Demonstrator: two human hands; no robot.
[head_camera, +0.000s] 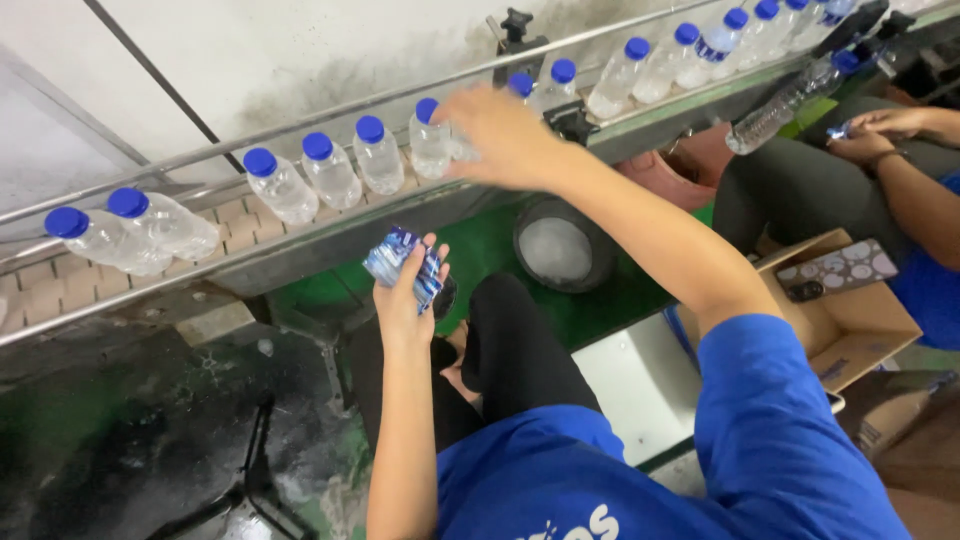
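My left hand (405, 290) is raised below the conveyor and grips a small stack of blue and white label sleeves (402, 264). My right hand (500, 135) reaches across to the conveyor belt (60, 290) and closes around a clear plastic bottle (455, 145) that is mostly hidden behind my fingers. A row of clear bottles with blue caps runs along the belt, such as one bottle (378, 155) just left of my right hand and another bottle (557, 84) just right of it.
A metal guide rail (300, 122) runs above the bottles. A grey bucket (560, 245) stands on the green floor. At the right another person's hands (880, 135) hold a bottle (790, 100). An open cardboard box (850, 310) sits near them.
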